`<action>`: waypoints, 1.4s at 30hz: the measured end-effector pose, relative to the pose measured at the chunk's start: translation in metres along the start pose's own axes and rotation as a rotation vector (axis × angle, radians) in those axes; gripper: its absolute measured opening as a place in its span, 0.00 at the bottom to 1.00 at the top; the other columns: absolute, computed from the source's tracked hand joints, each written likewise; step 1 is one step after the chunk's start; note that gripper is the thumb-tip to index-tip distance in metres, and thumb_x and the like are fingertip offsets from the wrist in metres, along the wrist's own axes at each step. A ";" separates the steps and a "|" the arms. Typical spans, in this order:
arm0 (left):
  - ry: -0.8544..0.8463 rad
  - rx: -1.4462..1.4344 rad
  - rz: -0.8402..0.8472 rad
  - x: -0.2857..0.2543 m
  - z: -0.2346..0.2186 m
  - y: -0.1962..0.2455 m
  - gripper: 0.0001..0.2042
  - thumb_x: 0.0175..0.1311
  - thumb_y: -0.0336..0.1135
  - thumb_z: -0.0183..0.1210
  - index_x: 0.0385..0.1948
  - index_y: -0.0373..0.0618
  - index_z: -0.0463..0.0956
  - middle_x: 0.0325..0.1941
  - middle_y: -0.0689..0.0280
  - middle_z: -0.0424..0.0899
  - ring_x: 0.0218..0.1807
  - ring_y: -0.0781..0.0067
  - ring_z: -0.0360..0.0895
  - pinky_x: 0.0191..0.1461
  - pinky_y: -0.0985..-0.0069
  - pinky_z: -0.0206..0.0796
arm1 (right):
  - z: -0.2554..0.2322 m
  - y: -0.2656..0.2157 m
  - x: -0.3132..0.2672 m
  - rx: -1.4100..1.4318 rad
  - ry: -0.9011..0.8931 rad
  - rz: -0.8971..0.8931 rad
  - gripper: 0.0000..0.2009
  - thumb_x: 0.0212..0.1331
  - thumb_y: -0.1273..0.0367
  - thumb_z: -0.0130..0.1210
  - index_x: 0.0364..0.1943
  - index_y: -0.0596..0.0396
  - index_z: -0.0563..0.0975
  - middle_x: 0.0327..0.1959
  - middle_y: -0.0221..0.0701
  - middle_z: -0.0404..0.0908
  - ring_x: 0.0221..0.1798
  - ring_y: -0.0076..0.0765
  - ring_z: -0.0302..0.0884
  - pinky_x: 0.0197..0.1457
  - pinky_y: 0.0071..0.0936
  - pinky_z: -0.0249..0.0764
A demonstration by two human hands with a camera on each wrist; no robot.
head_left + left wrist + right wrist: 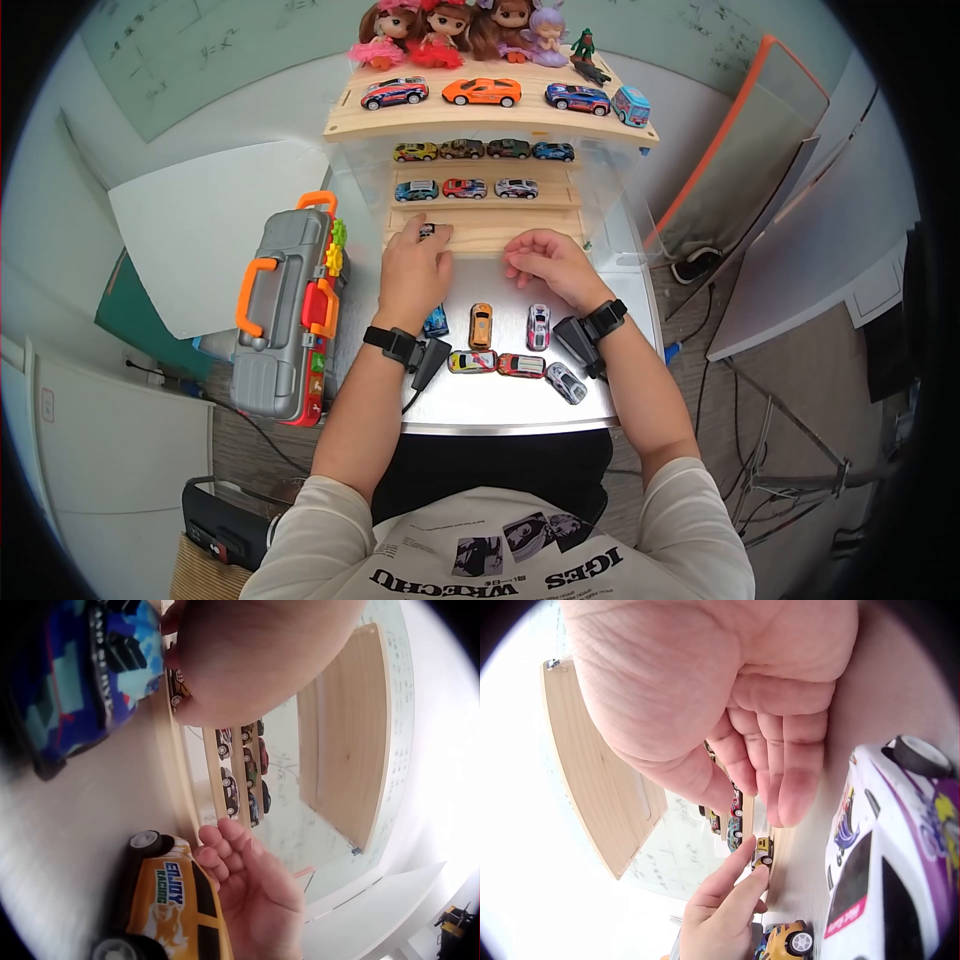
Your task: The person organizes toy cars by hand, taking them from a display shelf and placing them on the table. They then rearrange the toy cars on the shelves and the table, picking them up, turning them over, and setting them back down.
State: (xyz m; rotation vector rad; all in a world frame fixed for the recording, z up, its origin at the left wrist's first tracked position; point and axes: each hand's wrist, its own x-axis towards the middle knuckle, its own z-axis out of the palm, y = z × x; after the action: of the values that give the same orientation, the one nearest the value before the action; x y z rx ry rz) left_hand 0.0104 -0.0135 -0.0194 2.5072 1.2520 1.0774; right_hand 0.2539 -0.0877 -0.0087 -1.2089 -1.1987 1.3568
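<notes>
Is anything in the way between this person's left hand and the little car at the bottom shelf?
Nothing visible: the left hand is pinching the car at the left end of the bottom shelf. The blue car sits on the table by the wrist, not between them.

Silvery metal table (460,415), seen from its front edge
On it sit an orange toy car (481,327), blue car (436,322), white-and-purple car (539,327), yellow car (472,361), red car (521,366) and silver car (567,384); behind stands a clear-sided wooden display stand (500,214).
</notes>
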 end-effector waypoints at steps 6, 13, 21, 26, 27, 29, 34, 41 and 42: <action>-0.002 0.071 -0.003 -0.002 0.000 0.000 0.20 0.58 0.32 0.64 0.54 0.42 0.84 0.62 0.42 0.78 0.58 0.42 0.78 0.64 0.54 0.71 | -0.002 0.004 0.002 -0.001 -0.014 -0.013 0.09 0.69 0.73 0.60 0.49 0.61 0.80 0.39 0.33 0.86 0.36 0.24 0.82 0.43 0.21 0.79; 0.041 0.098 -0.030 -0.002 0.003 -0.002 0.21 0.57 0.32 0.64 0.53 0.34 0.82 0.62 0.39 0.78 0.59 0.38 0.77 0.64 0.53 0.70 | -0.002 0.007 0.003 0.015 -0.009 -0.022 0.10 0.68 0.73 0.62 0.49 0.62 0.79 0.39 0.33 0.86 0.38 0.26 0.84 0.42 0.23 0.81; 0.090 0.057 -0.067 -0.002 0.003 0.000 0.19 0.57 0.31 0.63 0.51 0.35 0.83 0.61 0.39 0.79 0.59 0.38 0.78 0.65 0.54 0.71 | -0.002 0.006 0.003 0.025 -0.014 -0.032 0.10 0.68 0.73 0.62 0.49 0.63 0.79 0.39 0.33 0.86 0.41 0.27 0.85 0.43 0.24 0.81; 0.108 0.057 -0.065 -0.002 0.002 -0.001 0.18 0.57 0.31 0.62 0.50 0.34 0.84 0.60 0.40 0.79 0.57 0.39 0.79 0.63 0.54 0.72 | -0.001 -0.003 -0.004 -0.004 0.004 0.008 0.10 0.66 0.72 0.63 0.48 0.61 0.80 0.35 0.30 0.86 0.33 0.22 0.81 0.35 0.20 0.77; 0.086 0.059 -0.086 -0.002 0.002 -0.001 0.18 0.58 0.31 0.62 0.51 0.34 0.84 0.61 0.40 0.79 0.58 0.38 0.79 0.65 0.55 0.72 | -0.003 -0.006 -0.006 -0.040 -0.003 0.045 0.11 0.65 0.72 0.65 0.48 0.60 0.81 0.33 0.28 0.85 0.30 0.20 0.79 0.32 0.18 0.74; 0.065 0.060 -0.108 -0.001 0.001 0.000 0.19 0.59 0.31 0.61 0.51 0.33 0.84 0.63 0.41 0.78 0.60 0.38 0.79 0.66 0.56 0.71 | -0.003 -0.011 -0.010 -0.096 -0.015 0.060 0.11 0.63 0.72 0.66 0.47 0.59 0.82 0.32 0.26 0.85 0.27 0.18 0.77 0.30 0.17 0.72; 0.094 0.020 -0.114 -0.001 -0.001 0.002 0.18 0.59 0.30 0.61 0.51 0.33 0.84 0.62 0.41 0.79 0.59 0.38 0.79 0.65 0.56 0.72 | -0.011 -0.024 -0.020 -0.222 -0.143 0.108 0.13 0.56 0.73 0.69 0.46 0.56 0.84 0.28 0.21 0.82 0.22 0.14 0.72 0.28 0.16 0.69; 0.171 -0.101 -0.096 0.000 0.005 -0.002 0.14 0.58 0.28 0.62 0.45 0.34 0.85 0.54 0.45 0.83 0.53 0.41 0.81 0.60 0.55 0.74 | -0.020 -0.023 -0.021 -0.291 -0.437 0.088 0.22 0.47 0.83 0.62 0.51 0.55 0.85 0.44 0.24 0.89 0.23 0.14 0.62 0.29 0.15 0.63; 0.199 -0.124 -0.088 0.000 0.005 -0.002 0.12 0.58 0.28 0.62 0.42 0.34 0.85 0.51 0.47 0.84 0.51 0.42 0.82 0.58 0.56 0.75 | -0.020 -0.022 -0.019 -0.268 -0.473 0.032 0.23 0.44 0.84 0.60 0.49 0.55 0.86 0.48 0.24 0.89 0.24 0.14 0.62 0.31 0.16 0.64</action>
State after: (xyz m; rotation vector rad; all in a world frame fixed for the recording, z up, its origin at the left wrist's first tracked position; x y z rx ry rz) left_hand 0.0129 -0.0115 -0.0241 2.2780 1.2872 1.3650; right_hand 0.2766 -0.1029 0.0138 -1.1219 -1.7445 1.5970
